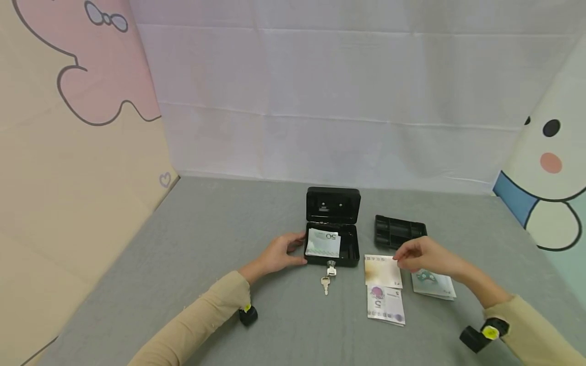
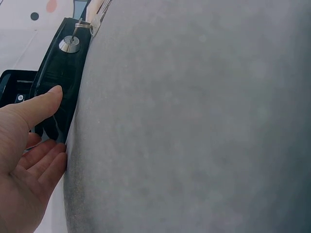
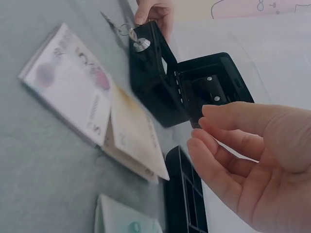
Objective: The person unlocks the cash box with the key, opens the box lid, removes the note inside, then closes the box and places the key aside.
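Note:
A black cash box (image 1: pixel 355 244) stands with its lid (image 1: pixel 333 204) raised. Banknotes (image 1: pixel 323 243), the top one marked 50, lie in its left part. My left hand (image 1: pixel 280 252) grips the box's left front corner, the thumb against the front face (image 2: pixel 56 73) and the fingers along the side. A key sits in the lock (image 2: pixel 69 44), with a second key (image 1: pixel 325 284) hanging from its ring. My right hand (image 1: pixel 428 256) is over the right edge of a yellowish banknote (image 1: pixel 381 270), its fingers loosely bent with nothing between them in the right wrist view.
A purple-and-white banknote stack (image 1: pixel 386 306) marked 5 lies against the yellowish note. Right of it is a greenish banknote stack (image 1: pixel 435 284). A black compartment tray (image 1: pixel 397 231) lies behind the right hand. Grey cloth (image 1: pixel 220 218) covers the table, with a white curtain behind.

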The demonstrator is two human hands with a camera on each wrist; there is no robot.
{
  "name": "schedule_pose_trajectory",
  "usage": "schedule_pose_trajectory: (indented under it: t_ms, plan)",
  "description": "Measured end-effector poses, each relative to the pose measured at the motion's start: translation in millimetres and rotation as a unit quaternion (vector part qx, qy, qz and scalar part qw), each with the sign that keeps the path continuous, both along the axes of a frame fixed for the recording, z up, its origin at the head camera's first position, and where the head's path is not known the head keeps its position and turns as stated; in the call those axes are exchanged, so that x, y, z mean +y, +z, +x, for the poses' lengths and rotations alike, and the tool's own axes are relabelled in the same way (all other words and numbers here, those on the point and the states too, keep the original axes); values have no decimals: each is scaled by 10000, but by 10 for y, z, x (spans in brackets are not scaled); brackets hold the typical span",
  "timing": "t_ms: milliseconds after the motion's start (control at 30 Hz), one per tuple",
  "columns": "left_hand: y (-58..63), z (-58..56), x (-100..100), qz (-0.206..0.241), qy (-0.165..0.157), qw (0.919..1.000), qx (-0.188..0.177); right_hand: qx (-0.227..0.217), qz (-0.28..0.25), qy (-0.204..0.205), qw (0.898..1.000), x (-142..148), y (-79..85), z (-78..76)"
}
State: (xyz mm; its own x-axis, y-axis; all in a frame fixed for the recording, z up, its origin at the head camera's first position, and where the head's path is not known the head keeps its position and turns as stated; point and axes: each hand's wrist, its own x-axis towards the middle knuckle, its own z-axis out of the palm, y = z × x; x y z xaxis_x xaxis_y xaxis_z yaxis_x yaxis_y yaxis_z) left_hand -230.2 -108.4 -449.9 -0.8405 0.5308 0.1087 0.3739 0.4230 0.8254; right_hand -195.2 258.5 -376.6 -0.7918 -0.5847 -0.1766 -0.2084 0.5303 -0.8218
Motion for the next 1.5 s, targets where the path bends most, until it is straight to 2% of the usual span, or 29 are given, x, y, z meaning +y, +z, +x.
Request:
schedule_pose_trajectory:
  t_ms: [200,367,567,833,1100,1500]
  plan:
    - [-8,3,-23,30,-153,9994,307,56,266,-284,9992,-220,66,-153]
    - [-6,-6,1,-77,16,10000,25,35,180,-403,9990,-474,67,-276]
    - [-6,-6,14,-160,88,9998,-61,119,126,-397,9991,-775,-48,-401]
    - [-7,-3,4,-141,72,9998,-116,463,212,-722,9961,-1097,-201,-523]
    - [2,-2,8,-120,80,9998,-101,1163,932,-948,9843,-1283,-250,-582]
    - [30,18,-1,-131,52,9998,-116,1280,1761,-1243,9681,-1418,-235,-558]
